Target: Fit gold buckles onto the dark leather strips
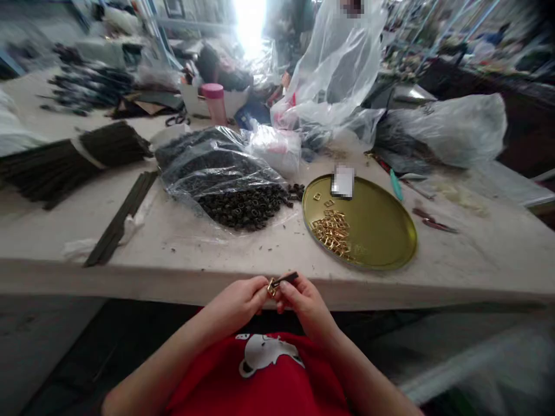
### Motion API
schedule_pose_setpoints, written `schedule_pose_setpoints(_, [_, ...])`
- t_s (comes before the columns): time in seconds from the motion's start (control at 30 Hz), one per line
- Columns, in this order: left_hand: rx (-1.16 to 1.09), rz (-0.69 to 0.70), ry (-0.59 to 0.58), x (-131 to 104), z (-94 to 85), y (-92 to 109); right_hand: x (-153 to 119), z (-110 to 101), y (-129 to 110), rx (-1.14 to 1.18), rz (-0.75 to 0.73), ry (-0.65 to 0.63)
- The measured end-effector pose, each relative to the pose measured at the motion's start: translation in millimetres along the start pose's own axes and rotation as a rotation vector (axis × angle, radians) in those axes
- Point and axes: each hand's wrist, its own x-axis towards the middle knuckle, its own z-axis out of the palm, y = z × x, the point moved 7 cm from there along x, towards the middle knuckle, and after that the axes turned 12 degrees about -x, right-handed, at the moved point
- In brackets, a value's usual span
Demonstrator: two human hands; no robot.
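Observation:
Just off the table's front edge, my left hand (248, 297) pinches a small gold buckle (272, 288). My right hand (303, 300) meets it there, its thumb and fingers closed on a short dark strap (288, 278) whose left end is at the buckle. Whether the strap passes through the buckle is too small to tell. Beyond my hands, to the right, a round gold tray (377, 225) holds a pile of gold buckles (333, 232). Left of the tray, small dark loops (247, 208) spill from a clear plastic bag (208, 153).
Dark strips (121, 219) and a tied bundle of them (65, 162) lie on the left of the table (182, 254). Pliers (435, 223) and a teal-handled tool (396, 185) are right of the tray. Behind stand a pink-lidded jar (215, 105) and plastic bags (333, 69).

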Motion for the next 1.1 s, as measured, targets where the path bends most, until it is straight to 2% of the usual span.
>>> schedule_pose_setpoints(0.43, [-0.101, -0.014, -0.007, 2.4, 7.0, 1.3, -1.6, -3.1, -5.5, -0.048, -0.029, 0.0])
schedule_pose_setpoints(0.53, [-0.211, -0.041, -0.025, 2.8, 9.8, -2.1, -2.5, -2.8, -2.9, 0.005, 0.011, -0.057])
schedule_pose_setpoints(0.67, [-0.408, -0.073, -0.115, 1.3, 14.9, -3.6, -4.6, -1.6, -4.7, 0.071, 0.027, -0.131])
schedule_pose_setpoints(0.83, [-0.552, -0.064, -0.153, 0.7, 16.1, -3.5, -5.5, -0.4, -11.6, 0.022, 0.005, -0.142])
schedule_pose_setpoints(1.1, [-0.529, -0.087, -0.156, 1.7, 18.0, -4.3, -6.0, -1.5, -7.0, 0.049, 0.016, -0.127])
